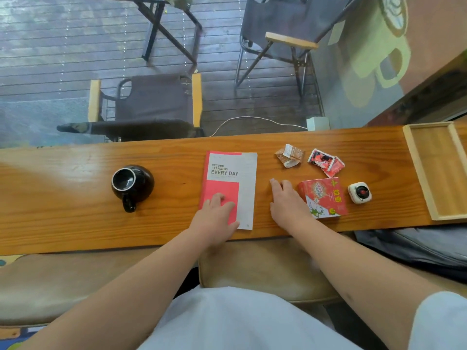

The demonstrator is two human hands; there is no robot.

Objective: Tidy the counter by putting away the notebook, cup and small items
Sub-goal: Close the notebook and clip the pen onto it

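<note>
Wooden tabletop [75,223] | left hand [217,213] pressing flat on notebook [228,188] | right hand [286,203] resting open | risk: notebook sliding off near edge

1. Setting: looks like a café or similar casual seating spot, window-side; not certain.
2. Long narrow wooden counter [75,198] runs along a glass pane; bar-style seating, cushioned bench [265,269] on the near side.
3. Beyond the glass: dark plank decking [63,59] with folding fabric chairs [154,102], wooden armrests, and a folding table [161,18]; outdoor terrace seating.
4. Large pale mug graphic [374,54] on the glass at upper right; suggests a coffee place.
5. Black ceramic cup [132,184] on the counter; small white round call-button-like device [359,192] and empty wooden tray [439,170] at the right end; consistent with table service.
</note>
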